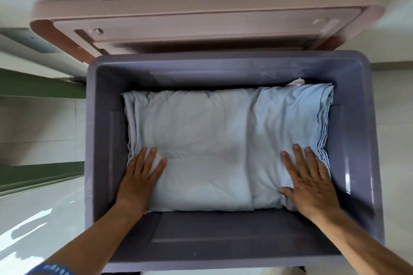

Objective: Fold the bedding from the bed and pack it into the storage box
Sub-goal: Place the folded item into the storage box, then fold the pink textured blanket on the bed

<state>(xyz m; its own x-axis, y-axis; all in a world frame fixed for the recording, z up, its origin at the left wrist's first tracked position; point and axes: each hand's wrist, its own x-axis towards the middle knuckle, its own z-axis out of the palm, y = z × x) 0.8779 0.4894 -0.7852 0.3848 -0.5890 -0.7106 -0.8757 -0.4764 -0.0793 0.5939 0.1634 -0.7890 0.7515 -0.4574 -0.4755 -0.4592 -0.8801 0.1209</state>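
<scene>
Folded light blue bedding (212, 140) lies inside the purple storage box (355, 140) and fills most of its floor. My left hand (140, 176) lies flat on the bedding's near left corner, fingers straight. My right hand (310, 183) presses flat on the near right part, fingers spread, next to the stacked folded edges. A small bit of pale pink fabric (296, 82) shows at the far right corner behind the bedding.
The box's pink lid (201, 22) leans upright against the white wall behind the box. Glossy white floor (33, 219) lies to the left. Green-trimmed furniture (33, 87) stands at the left edge.
</scene>
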